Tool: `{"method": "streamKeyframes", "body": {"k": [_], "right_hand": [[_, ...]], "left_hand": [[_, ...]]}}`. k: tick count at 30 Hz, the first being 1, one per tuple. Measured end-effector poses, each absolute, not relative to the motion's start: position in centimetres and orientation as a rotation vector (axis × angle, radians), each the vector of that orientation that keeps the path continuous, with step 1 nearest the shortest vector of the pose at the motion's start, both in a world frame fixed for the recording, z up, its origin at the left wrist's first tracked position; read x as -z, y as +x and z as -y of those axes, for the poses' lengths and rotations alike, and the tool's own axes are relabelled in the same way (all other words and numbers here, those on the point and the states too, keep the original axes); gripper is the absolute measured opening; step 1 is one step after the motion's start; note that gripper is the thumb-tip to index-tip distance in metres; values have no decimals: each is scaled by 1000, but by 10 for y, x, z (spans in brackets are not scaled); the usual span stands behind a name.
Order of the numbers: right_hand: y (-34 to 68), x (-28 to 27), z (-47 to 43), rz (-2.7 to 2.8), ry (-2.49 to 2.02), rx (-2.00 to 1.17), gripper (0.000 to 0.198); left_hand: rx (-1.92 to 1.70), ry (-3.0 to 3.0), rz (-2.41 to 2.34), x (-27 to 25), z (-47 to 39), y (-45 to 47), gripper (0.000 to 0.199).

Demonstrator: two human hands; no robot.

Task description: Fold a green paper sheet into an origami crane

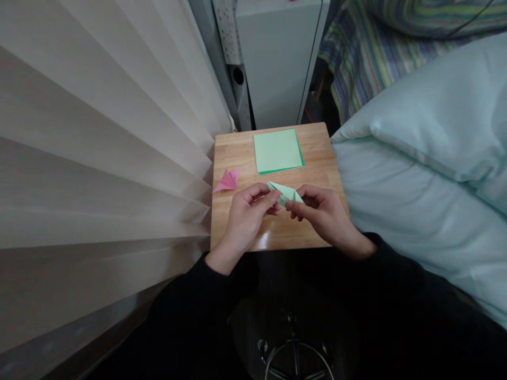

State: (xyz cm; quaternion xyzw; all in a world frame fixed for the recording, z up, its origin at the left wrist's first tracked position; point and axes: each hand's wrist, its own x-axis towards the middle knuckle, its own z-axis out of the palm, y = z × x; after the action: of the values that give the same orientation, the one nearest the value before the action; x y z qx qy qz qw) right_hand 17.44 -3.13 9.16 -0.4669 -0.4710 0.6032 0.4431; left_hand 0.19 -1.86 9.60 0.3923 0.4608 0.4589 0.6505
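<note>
A folded piece of pale green origami paper is held up between both hands, above the near half of a small wooden table. My left hand pinches its left end between thumb and fingers. At the right end, my right hand grips it the same way, thumb on the near side. Part of the folded paper is hidden behind the fingers. Beyond the hands lies a stack of square green paper sheets, light on top with a darker green edge below. To the left rests a folded pink paper figure.
A pleated pale curtain borders the table's left side. Light blue bedding rises along the right. Behind the table stands a pale cabinet, with a striped cloth to its right. A metal chair-like base shows below.
</note>
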Motion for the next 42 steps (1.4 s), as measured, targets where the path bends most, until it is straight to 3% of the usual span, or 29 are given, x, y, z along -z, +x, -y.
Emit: {"method": "streamKeyframes", "body": {"k": [7,14,21,31,37,42], "right_hand": [[176,-93,30,1199,-1135,-1514,28],[180,-91,32,1325,-1312,-1311,26],[178,-92,33,1291,-1264,-1324,19],[189,-90,30,1895,-1172,-844,20],[189,-88,29,1898,-1192,-813,13],[191,-89,27,1896,-1206,-843,17]], "left_hand": [[-1088,953,-1029,-94,16,-1,21],[-1151,1221,-1019,-97,17,1,29],[-1046,1460,-1079,-96,18,-6,11],[-1078,1488,-1177,-96,11,-12,10],[-1006,1470,-1196,-96,11,-13,15],[-976,1464,-1162,-94,10,-15,5]]}}
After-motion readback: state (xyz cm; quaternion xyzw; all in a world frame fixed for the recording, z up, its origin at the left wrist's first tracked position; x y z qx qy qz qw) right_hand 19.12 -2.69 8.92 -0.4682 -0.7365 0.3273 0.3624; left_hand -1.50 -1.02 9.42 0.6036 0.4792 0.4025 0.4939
